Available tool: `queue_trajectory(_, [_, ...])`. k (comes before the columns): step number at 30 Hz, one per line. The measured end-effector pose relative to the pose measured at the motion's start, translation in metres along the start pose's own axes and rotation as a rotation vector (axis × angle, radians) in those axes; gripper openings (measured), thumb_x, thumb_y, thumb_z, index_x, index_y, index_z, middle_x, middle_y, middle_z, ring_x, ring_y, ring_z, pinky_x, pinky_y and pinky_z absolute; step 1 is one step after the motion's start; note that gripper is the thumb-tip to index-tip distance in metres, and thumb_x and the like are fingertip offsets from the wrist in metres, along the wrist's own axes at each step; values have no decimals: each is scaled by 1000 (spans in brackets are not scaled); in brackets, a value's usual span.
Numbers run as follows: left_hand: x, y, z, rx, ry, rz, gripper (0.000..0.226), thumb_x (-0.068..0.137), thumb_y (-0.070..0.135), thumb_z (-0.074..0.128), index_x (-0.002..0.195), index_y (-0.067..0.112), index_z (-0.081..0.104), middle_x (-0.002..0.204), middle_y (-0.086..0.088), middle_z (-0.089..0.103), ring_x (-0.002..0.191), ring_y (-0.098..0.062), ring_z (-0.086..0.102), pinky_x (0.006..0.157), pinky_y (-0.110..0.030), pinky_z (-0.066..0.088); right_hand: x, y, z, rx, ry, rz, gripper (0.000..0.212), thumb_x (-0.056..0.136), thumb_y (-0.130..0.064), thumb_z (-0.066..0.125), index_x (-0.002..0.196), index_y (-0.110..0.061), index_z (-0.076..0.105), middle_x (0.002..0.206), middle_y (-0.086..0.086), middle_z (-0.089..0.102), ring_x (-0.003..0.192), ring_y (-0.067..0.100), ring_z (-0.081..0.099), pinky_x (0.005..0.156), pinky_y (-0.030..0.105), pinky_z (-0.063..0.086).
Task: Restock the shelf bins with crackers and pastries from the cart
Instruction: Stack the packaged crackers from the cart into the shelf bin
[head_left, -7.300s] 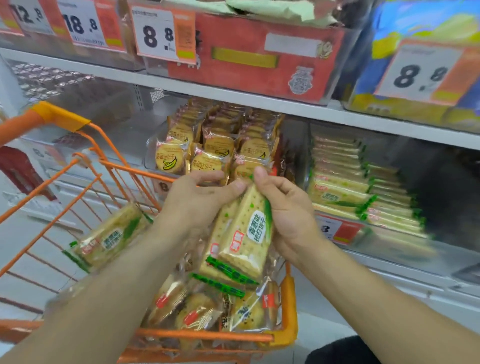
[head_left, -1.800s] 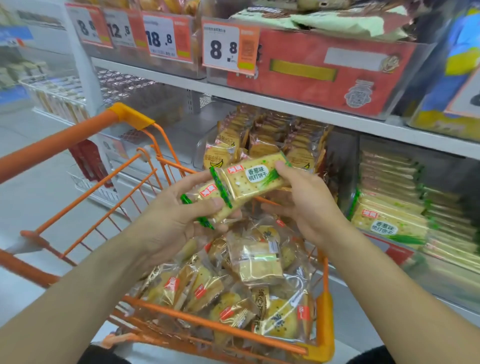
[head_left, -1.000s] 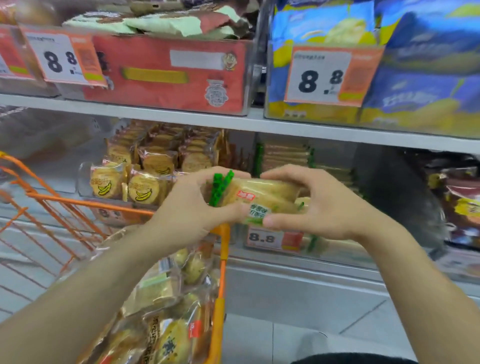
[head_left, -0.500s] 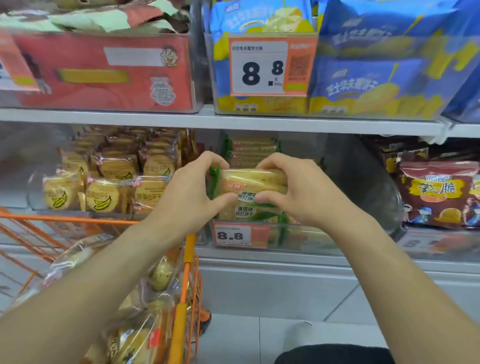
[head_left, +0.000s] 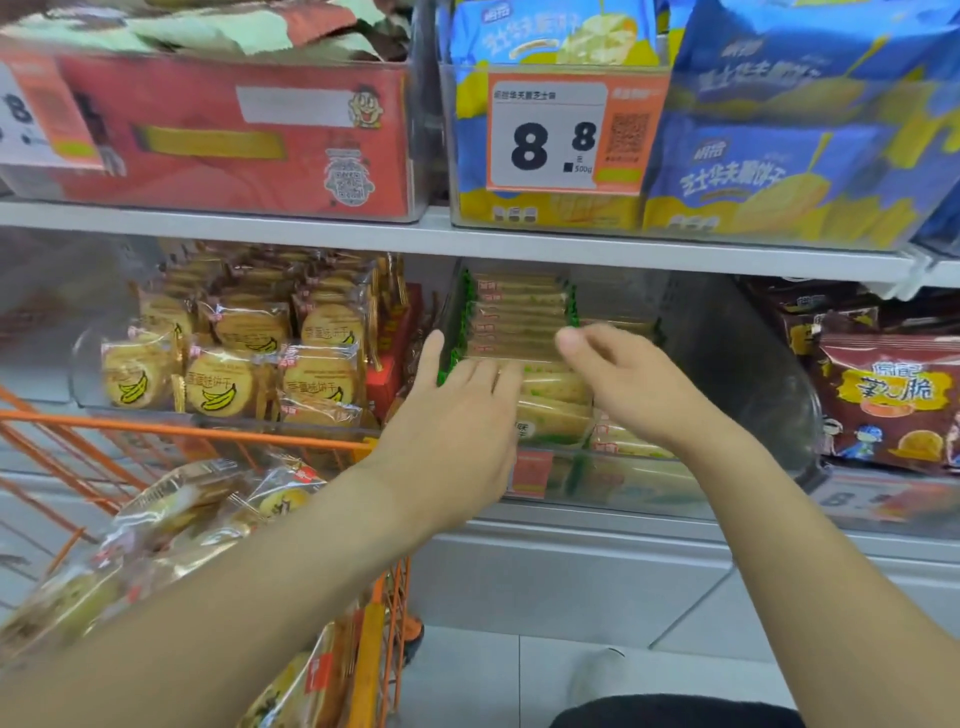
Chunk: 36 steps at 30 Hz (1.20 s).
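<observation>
Green-edged cracker packs (head_left: 553, 410) sat in the clear bin (head_left: 623, 483), stacked flat on the rows below, likely so they'd match the tidy stack behind. Your left hand (head_left: 457, 415) was flat-fingered over the bin's left side, right hand (head_left: 618, 379) loosely spread and motion-blurred above it, neither gripping anything. Contact with the packs was unclear; the cart (head_left: 182, 431) left of the bin was cropped.

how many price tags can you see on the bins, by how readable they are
price tag with clear 8.8: 1
price tag cut off at the left edge: 1
blurred price tag on the lower right bin: 1
price tag partly hidden behind the left hand: 1
total: 4
</observation>
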<state>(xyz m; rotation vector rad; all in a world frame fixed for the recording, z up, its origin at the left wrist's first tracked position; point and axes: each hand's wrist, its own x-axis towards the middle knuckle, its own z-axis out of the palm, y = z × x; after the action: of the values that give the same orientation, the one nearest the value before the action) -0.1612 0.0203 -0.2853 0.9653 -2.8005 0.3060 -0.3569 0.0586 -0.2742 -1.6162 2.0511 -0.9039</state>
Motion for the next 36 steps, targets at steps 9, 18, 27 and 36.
queue_trajectory(9, [27, 1, -16, 30, -189, -33, 41, 99, 47, 45, 132, 22, 45, 122, 1, 61, 113, -23, 59, 119, -58, 13, 11, 21, 13, 329, -160, 472, 51, 90, -56, 60, 106, -10, 73, 98, 11, 77, 87, 29, 74, 83, 43, 61])
queue_trajectory(18, [30, 8, -16, 15, -189, -16, 26, 100, 35, 49, 116, 17, 37, 111, -4, 64, 100, -26, 61, 96, -43, 42, 15, 17, 9, 544, -65, 483, 22, 94, -21, 69, 101, -1, 74, 85, 15, 77, 62, 21, 73, 54, 29, 58])
queue_trajectory(27, [37, 49, -14, 158, -309, -161, 68, 98, 39, 41, 147, -2, 18, 153, -37, 20, 142, -49, 23, 118, -59, 10, 30, -4, 18, 762, -47, 493, 95, 74, -69, 63, 152, -22, 39, 155, 2, 43, 140, 31, 43, 115, 57, 34])
queue_trajectory(36, [19, 46, 18, 32, -77, -166, 68, 101, 53, 19, 152, 8, 19, 159, -25, 21, 146, -42, 21, 115, -60, 20, 17, 3, 30, 783, 205, 383, 34, 84, -21, 79, 116, -16, 67, 115, 1, 70, 108, 18, 64, 99, 38, 51])
